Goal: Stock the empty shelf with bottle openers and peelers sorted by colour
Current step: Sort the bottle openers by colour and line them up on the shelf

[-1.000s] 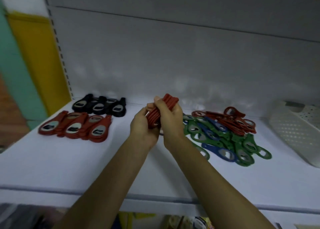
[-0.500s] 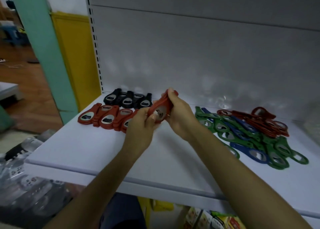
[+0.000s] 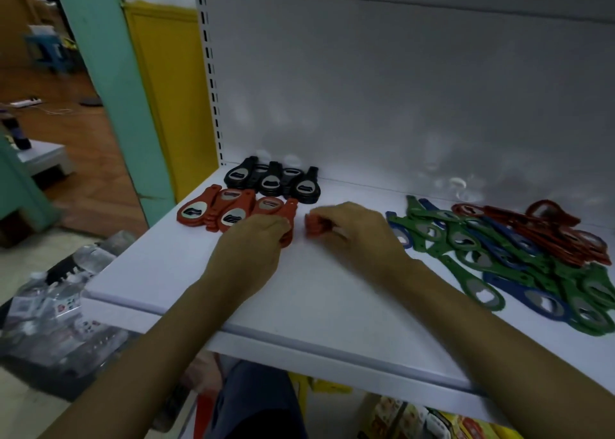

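1. While both hands sit low on the white shelf (image 3: 299, 305), the left hand (image 3: 253, 242) lies knuckles-up at the right end of the red row (image 3: 213, 210), fingers curled down over the end opener (image 3: 290, 214), gripping it.
2. Right hand (image 3: 356, 235) is just beside it, fingers curled in, pinching a small red stack (image 3: 314, 228) down at the board. A narrow gap shows between that stack and the end opener.
3. Behind the red row, the black openers (image 3: 273, 180) line up close to the back panel (image 3: 399, 106), near the slotted upright (image 3: 213, 99) at the shelf's left edge.
4. Off to the right, well apart from the red row, a mixed pile (image 3: 499, 252) of green, blue and red openers sprawls from the back towards the front.
5. A wide band of white board shows between the hands and the front lip (image 3: 299, 352), and both forearms cross over that lip.
6. Beyond the shelf's left corner, blurred wrapped packs (image 3: 60, 292) sit lower down.
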### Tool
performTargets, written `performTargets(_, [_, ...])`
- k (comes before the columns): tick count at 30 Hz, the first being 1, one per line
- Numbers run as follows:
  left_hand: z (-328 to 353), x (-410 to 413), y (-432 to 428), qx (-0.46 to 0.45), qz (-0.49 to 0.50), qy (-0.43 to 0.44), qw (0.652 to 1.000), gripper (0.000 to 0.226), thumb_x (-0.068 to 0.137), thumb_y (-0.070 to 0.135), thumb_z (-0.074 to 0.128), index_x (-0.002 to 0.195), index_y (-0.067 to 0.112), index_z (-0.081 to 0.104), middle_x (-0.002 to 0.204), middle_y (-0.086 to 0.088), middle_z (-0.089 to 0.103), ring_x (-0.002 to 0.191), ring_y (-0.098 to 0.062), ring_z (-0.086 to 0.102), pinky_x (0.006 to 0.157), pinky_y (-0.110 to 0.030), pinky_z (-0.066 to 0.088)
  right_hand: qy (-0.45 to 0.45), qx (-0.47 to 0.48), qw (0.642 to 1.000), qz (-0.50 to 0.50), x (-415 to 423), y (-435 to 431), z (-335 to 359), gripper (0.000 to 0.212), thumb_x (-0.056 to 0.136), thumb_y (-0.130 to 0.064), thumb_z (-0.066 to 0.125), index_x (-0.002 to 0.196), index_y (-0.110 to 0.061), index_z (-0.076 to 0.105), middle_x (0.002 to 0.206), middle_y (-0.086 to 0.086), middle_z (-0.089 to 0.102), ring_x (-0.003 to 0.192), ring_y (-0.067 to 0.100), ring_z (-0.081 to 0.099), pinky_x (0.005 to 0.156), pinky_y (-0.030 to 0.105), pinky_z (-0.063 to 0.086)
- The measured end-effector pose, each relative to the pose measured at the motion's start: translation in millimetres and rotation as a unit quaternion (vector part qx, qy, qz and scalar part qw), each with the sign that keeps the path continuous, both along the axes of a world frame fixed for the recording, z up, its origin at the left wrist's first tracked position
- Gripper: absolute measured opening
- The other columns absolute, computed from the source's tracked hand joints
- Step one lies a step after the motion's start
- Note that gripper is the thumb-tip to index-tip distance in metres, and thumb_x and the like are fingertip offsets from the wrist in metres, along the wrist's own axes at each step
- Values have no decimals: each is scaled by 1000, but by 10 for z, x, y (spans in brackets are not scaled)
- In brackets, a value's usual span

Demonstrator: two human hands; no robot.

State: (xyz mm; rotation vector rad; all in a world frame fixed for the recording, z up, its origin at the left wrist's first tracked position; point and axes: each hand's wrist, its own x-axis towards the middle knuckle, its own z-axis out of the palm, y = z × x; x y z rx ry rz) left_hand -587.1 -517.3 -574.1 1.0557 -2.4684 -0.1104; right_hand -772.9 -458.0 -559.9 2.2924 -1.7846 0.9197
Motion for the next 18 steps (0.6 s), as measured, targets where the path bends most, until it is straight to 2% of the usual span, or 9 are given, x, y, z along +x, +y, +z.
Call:
performTargets(2, [-20, 5, -9, 2, 2, 5, 1000, 36, 91, 6, 48, 126, 8, 58, 125, -12, 60, 115, -28, 55, 97, -35, 41, 47, -1, 998, 52, 64, -29, -84, 28, 84, -9, 67, 112, -7, 69, 107, 9, 71, 98, 30, 66, 81, 46, 54])
performTargets(5, [-31, 24, 2, -26, -11, 35, 999, 30, 90, 16, 51, 115, 5, 64, 112, -13, 66, 102, -29, 61, 82, -34, 49, 39, 25, 995, 86, 42, -89, -65, 40, 76, 4, 70, 115, -3, 67, 113, 14, 69, 103, 34, 66, 86, 49, 54])
performTargets(7, [-30, 35, 23, -42, -33, 48, 997, 39, 90, 37, 44, 105, 9, 67, 99, -6, 68, 91, -22, 63, 72, -27, 47, 13, 58, 995, 81, 0, -120, -38, 46, 75, 10, 69, 119, -3, 64, 119, 15, 65, 111, 32, 63, 93, 49, 51])
performTargets(10, [-34, 38, 24, -35, -34, 32, 998, 56, 84, 66, 41, 97, 16, 64, 92, 5, 64, 86, -11, 57, 66, -22, 45, -26, 105, 992, 72, -50, -169, 6, 54, 76, 14, 64, 126, -6, 59, 128, 9, 61, 120, 23, 58, 104, 34, 43])
performTargets(13, [-55, 40, 19, -47, -32, 29, 998, 54, 81, 60, 55, 100, 11, 66, 97, -2, 67, 91, -18, 60, 69, -27, 49, -31, 153, 986, 66, -95, -181, 51, 64, 76, 15, 61, 134, -12, 52, 133, 2, 57, 121, 15, 54, 104, 23, 40])
performTargets(15, [-56, 44, 17, -61, -42, 44, 996, 51, 79, 51, 64, 102, 7, 67, 98, -7, 68, 92, -24, 62, 71, -27, 48, -68, 166, 981, 66, -126, -142, 57, 69, 73, 19, 54, 134, -13, 52, 132, -4, 56, 118, 8, 53, 103, 16, 39])
performTargets(18, [-48, 37, 2, -79, -64, 29, 994, 58, 77, 46, 69, 117, 3, 62, 115, -12, 64, 108, -29, 60, 86, -33, 48, -117, 142, 983, -2, -170, -76, -1, 55, 79, 17, 51, 125, -13, 57, 122, -8, 57, 112, 8, 53, 99, 19, 42])
